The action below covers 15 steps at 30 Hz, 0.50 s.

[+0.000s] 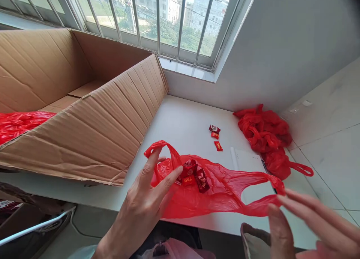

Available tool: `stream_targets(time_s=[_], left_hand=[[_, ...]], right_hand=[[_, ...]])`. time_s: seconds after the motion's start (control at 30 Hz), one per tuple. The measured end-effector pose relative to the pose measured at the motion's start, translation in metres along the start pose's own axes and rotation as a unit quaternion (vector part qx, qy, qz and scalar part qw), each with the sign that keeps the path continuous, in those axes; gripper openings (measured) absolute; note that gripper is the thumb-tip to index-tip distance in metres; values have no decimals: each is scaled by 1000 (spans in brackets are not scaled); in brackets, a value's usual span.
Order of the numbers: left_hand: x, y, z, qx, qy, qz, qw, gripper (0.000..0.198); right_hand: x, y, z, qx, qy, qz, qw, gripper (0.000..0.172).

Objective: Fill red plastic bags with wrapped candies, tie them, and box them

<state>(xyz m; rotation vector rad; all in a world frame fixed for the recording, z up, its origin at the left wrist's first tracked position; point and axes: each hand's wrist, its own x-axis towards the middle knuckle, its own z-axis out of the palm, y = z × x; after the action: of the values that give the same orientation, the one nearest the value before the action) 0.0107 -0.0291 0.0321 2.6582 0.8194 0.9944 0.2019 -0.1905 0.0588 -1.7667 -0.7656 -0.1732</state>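
A thin red plastic bag is stretched sideways over the front of the white table. Small wrapped candies in red and dark red lie at its mouth. My left hand has its index finger hooked in the left handle, and its thumb reaches over beside the candies. At the other end, the right handle runs between the thumb and fingers of my right hand, partly cut off by the frame edge. Three more small wrapped pieces lie on the table behind the bag.
A large open cardboard box stands at the left, with red plastic inside. Heaped red bags lie at the right by the wall. A flat white object rests on the table. Behind is a barred window.
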Motion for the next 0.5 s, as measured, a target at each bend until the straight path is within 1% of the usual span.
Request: stream_targets(time_s=[0.03, 0.07, 0.1, 0.13, 0.17, 0.23, 0.27, 0.33, 0.37, 0.43, 0.5], left_hand=[[0, 0, 3, -3, -3, 5, 1000, 39], [0, 0, 6, -2, -6, 8, 1000, 38], [0, 0, 9, 1, -7, 10, 1000, 37], [-1, -2, 11, 3, -7, 13, 1000, 34], [-3, -4, 13, 4, -11, 14, 1000, 31], [-6, -11, 15, -3, -28, 15, 999, 26], [-8, -16, 16, -10, -38, 17, 999, 27], [-10, -26, 16, -11, -56, 18, 998, 30], [-11, -32, 16, -2, -57, 15, 998, 29], [-10, -41, 16, 33, -51, 9, 998, 26], [-7, -48, 14, 76, -37, 1, 996, 23]], right_hand=[[-3, -11, 11, -25, -39, -94, 994, 34], [-5, -18, 24, -34, -114, -179, 977, 31], [-6, -20, 38, -49, -191, -246, 949, 31], [-6, -17, 51, -71, -254, -284, 922, 33], [-6, -10, 63, -105, -292, -292, 905, 34], [-5, 13, 76, -185, -309, -264, 895, 38], [-5, 26, 77, -214, -312, -244, 893, 45], [-4, 49, 72, -250, -325, -212, 887, 58], [-3, 58, 66, -265, -336, -196, 882, 60], [0, 68, 56, -300, -356, -162, 870, 56], [6, 70, 50, -338, -370, -141, 854, 55]])
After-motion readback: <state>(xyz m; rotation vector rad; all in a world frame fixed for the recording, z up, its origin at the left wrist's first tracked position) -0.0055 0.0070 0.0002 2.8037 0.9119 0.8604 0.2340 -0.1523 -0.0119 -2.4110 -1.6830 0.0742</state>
